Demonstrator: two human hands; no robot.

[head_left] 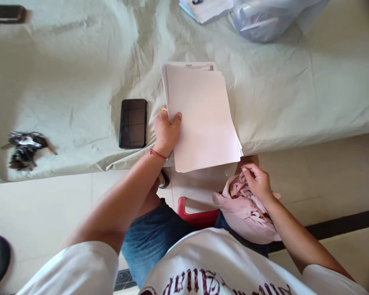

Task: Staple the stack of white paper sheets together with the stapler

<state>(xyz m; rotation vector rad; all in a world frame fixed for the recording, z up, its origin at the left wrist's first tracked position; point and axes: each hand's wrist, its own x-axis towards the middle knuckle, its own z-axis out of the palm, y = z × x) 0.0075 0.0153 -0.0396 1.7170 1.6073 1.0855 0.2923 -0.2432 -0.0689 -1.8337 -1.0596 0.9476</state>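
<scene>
Dark phone (133,123) flat on cloth; keys (24,149) far left; plastic bag (264,18) top.

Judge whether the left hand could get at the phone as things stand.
Probably yes. The left hand rests on the paper stack's edge, right beside the phone, and only bare cloth lies between them.

By my left hand (167,132), white papers (203,119) and black phone (133,123); under my right hand (258,182), pink cloth (244,211).

Left hand (167,132) gripping paper stack (203,119) on sheet (80,82), beside phone (133,123). Right hand (258,182) resting on pink cloth (246,211) in lap. Keys (24,149) far left.
</scene>
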